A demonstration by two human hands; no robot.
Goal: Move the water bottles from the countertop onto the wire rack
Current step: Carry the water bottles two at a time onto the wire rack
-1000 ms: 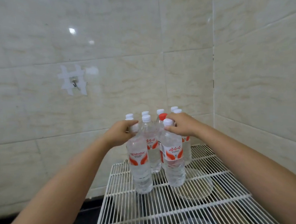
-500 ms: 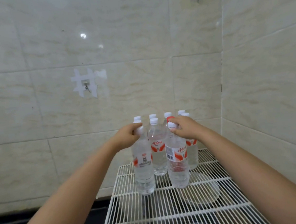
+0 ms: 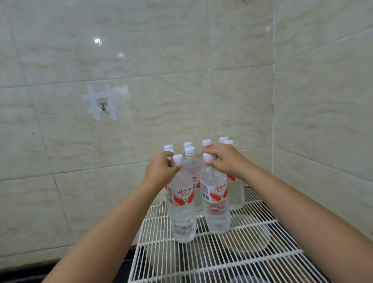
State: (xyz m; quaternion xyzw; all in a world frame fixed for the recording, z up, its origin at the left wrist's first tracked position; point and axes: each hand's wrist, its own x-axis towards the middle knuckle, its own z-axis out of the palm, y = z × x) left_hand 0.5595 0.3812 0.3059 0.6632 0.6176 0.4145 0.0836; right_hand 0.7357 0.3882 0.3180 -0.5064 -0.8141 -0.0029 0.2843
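Water bottles standing upright in a tight cluster on a white wire rack (image 3: 220,267) set in the corner of a tiled wall (image 3: 133,46). Front left bottle (image 3: 183,208): clear, white cap, red-and-white label; its base rests on the rack wires. Left hand (image 3: 161,170): fingers (image 3: 168,158) curled round the neck of this bottle just below the cap, thumb against the shoulder. Front right bottle (image 3: 217,202): same make, label turned partly sideways so that a barcode shows; it stands just beside the front left bottle, a narrow gap between them. Right hand (image 3: 226,161): fingers (image 3: 210,151) arched over the top of this bottle, fingertips pinching its white cap from above. Behind the two front bottles stand further bottles (image 3: 191,162) of the same kind, white caps showing above the hands; one red cap (image 3: 209,146) shows just above the right hand's knuckles. How many bottles stand in the rear rows cannot be told, since the hands and front bottles hide part of them. Beneath the rack wires, a round pale object (image 3: 249,237) lies below the front right bottle; what it is cannot be told. On the wall at left, a small metal hook (image 3: 102,105) held by strips of white tape (image 3: 112,99).
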